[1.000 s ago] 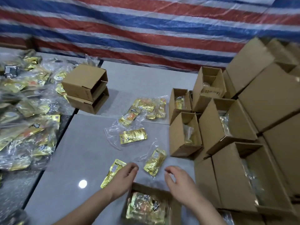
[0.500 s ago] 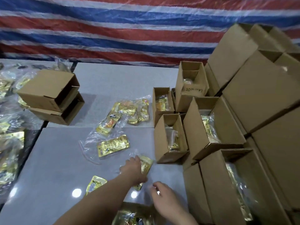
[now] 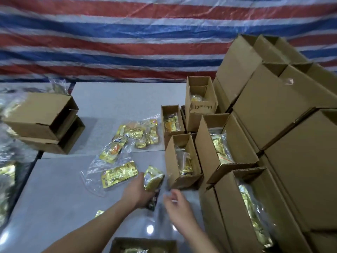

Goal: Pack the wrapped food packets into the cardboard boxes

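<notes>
My left hand [image 3: 135, 190] grips a gold food packet in clear wrap [image 3: 153, 178], lifted just off the grey table [image 3: 60, 198]. My right hand [image 3: 177, 203] hovers beside it with blurred, loosely curled fingers and nothing visibly in them. A small open cardboard box [image 3: 182, 161] with a packet inside stands just right of the held packet. More wrapped packets lie on the table: one flat [image 3: 119, 173] left of my left hand, others farther back [image 3: 135, 133]. An open box with gold packets [image 3: 144, 244] sits at the bottom edge.
Open boxes holding packets, and larger stacked cardboard boxes [image 3: 273, 125], fill the right side. Two empty boxes [image 3: 43, 123] are stacked at the left. A heap of wrapped packets [image 3: 7, 172] lies at the far left. A striped tarp [image 3: 127, 42] hangs behind.
My left hand reached forward, took hold of the gold packet and raised it toward the small open box. My right hand followed forward. The camera swung to the right.
</notes>
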